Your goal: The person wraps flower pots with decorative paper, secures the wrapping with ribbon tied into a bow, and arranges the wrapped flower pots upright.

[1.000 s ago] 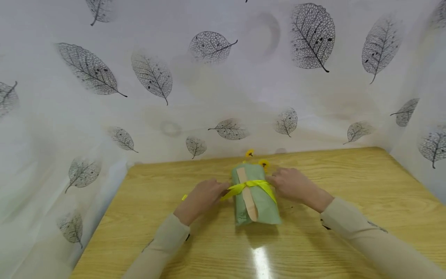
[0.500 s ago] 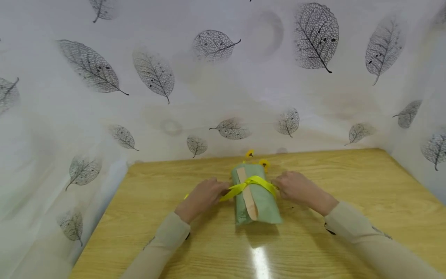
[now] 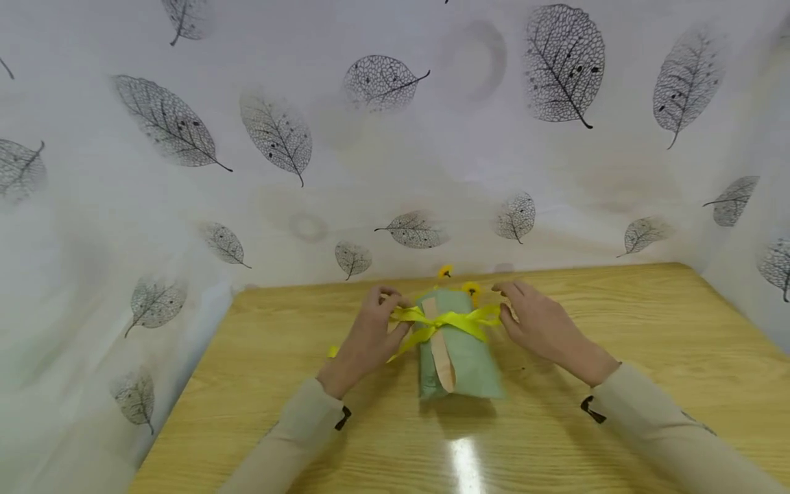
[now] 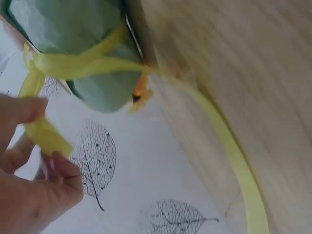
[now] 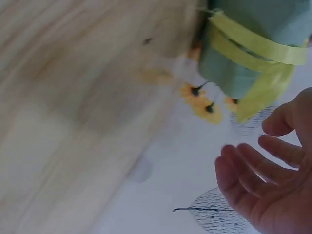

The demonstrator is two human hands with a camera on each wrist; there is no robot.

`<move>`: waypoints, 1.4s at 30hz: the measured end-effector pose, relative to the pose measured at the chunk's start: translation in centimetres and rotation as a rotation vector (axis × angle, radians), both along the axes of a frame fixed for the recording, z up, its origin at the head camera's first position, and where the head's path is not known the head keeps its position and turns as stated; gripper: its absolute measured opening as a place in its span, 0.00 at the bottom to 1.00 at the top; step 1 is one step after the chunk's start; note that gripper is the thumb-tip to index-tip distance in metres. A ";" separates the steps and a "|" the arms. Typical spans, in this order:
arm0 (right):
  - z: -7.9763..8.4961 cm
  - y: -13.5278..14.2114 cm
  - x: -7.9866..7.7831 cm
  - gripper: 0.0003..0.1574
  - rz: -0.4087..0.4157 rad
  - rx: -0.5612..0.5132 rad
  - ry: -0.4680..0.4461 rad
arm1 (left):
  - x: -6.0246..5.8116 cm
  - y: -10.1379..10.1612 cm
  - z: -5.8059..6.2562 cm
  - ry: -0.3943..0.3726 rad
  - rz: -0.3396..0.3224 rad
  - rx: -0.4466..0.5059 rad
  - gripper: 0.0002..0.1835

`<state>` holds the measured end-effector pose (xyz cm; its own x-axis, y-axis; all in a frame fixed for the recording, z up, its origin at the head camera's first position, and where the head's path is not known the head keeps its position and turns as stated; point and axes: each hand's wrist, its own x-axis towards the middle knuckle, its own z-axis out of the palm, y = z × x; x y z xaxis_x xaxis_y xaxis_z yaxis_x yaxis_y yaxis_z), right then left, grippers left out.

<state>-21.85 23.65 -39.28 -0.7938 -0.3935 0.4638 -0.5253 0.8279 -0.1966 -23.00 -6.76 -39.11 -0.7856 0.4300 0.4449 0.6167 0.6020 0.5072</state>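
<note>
A green paper-wrapped bundle (image 3: pixel 475 370) lies on the table, a tan strip (image 3: pixel 441 357) running down its front. Round its middle goes a yellow ribbon (image 3: pixel 458 320), tied in a bow with a loop to each side. My left hand (image 3: pixel 361 336) is at the left loop, fingers spread apart around it; in the left wrist view the fingertips overlap the loop. My right hand (image 3: pixel 546 326) is beside the right loop, its fingers loosely bent, and the right wrist view has a gap between them and the ribbon. Yellow flowers (image 5: pixel 207 109) poke out at the bundle's far end.
The wooden table (image 3: pixel 259 425) meets a pale cloth backdrop (image 3: pixel 395 151) printed with dark leaves, at the back and sides. A long ribbon tail (image 4: pixel 239 165) trails from the bundle over the table on the left.
Both hands were gripping the ribbon at the bundle's sides. Now their fingers have spread, the right hand has let go, and two bow loops stand out to the sides.
</note>
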 end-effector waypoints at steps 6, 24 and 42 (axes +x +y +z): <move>1.3 -2.7 1.2 0.19 0.180 -0.112 0.254 | 0.9 0.6 0.0 -0.081 0.108 0.307 0.17; 1.2 -3.5 3.7 0.07 0.244 -0.265 -0.217 | 2.4 0.6 -0.8 -1.066 0.047 0.519 0.29; 2.0 -1.3 3.2 0.31 -0.110 -0.482 -0.803 | 1.0 2.5 -1.3 -1.118 -0.086 0.361 0.26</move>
